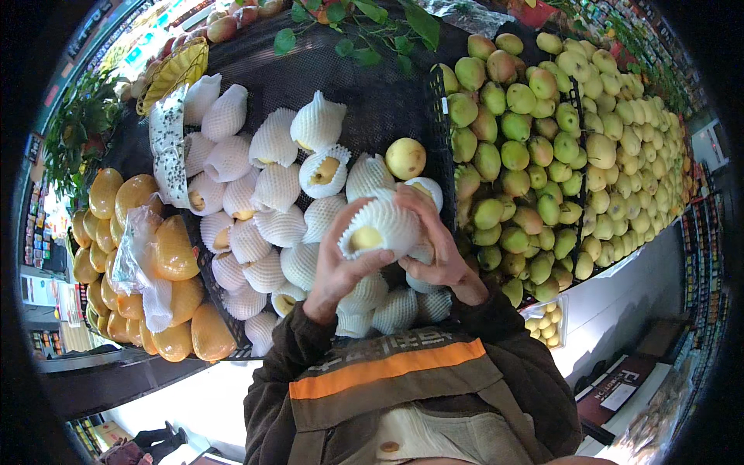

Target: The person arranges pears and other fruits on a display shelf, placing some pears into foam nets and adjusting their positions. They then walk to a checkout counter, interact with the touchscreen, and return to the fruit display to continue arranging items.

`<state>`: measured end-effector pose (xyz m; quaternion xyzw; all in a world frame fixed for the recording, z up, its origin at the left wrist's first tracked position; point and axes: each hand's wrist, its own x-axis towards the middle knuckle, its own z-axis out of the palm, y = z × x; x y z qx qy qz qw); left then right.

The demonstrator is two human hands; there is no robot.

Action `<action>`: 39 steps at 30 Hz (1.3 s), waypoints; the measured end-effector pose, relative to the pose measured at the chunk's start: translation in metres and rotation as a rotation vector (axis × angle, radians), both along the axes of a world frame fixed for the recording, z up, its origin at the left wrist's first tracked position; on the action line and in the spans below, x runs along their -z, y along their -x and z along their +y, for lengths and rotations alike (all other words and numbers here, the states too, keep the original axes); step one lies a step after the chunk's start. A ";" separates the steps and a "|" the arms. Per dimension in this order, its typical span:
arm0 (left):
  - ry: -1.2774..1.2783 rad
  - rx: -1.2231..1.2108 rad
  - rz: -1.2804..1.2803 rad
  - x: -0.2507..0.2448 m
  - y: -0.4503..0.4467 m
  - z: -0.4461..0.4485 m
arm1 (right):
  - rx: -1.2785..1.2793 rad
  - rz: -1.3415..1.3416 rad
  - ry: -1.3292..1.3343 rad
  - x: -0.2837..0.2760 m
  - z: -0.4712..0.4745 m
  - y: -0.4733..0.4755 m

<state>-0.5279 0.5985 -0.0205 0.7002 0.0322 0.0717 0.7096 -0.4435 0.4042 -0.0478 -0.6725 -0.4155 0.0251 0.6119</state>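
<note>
Both hands hold a pale yellow fruit in a white foam net sleeve (386,226) above the pile. My left hand (340,270) grips it from the left, with the thumb below the sleeve's opening. On the other side, my right hand (436,244) curls around it, its fingertips partly hidden behind the sleeve. Bare yellow fruit shows through the opening that faces down-left. Beneath and around the hands lie several more foam-sleeved fruits (279,226). Just beyond my right hand, an unsleeved yellow fruit (405,158) rests on black mesh (372,93).
Wrapped pomelos (177,247) with a clear plastic bag (133,250) lie left. Green pears (517,154) fill a black-walled crate on the right, with yellowish pears (622,163) beyond. A yellow basket (174,72) and leafy stems (360,35) sit at the back. A person (139,450) is at lower left.
</note>
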 end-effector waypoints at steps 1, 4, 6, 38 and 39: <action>0.082 -0.030 -0.042 -0.002 -0.008 0.002 | 0.068 0.010 0.019 0.006 -0.006 0.004; -0.371 -0.145 -0.288 -0.011 -0.052 0.021 | 0.268 -0.131 0.135 0.023 -0.020 0.016; -0.896 -0.229 -0.433 -0.015 -0.097 0.034 | 0.243 -0.024 0.138 0.035 -0.026 0.025; -0.567 -0.117 0.171 0.100 0.131 0.032 | 0.076 0.193 0.547 0.148 0.033 0.095; -0.482 -0.151 0.173 0.097 0.132 0.034 | 0.055 0.218 0.508 0.141 0.029 0.095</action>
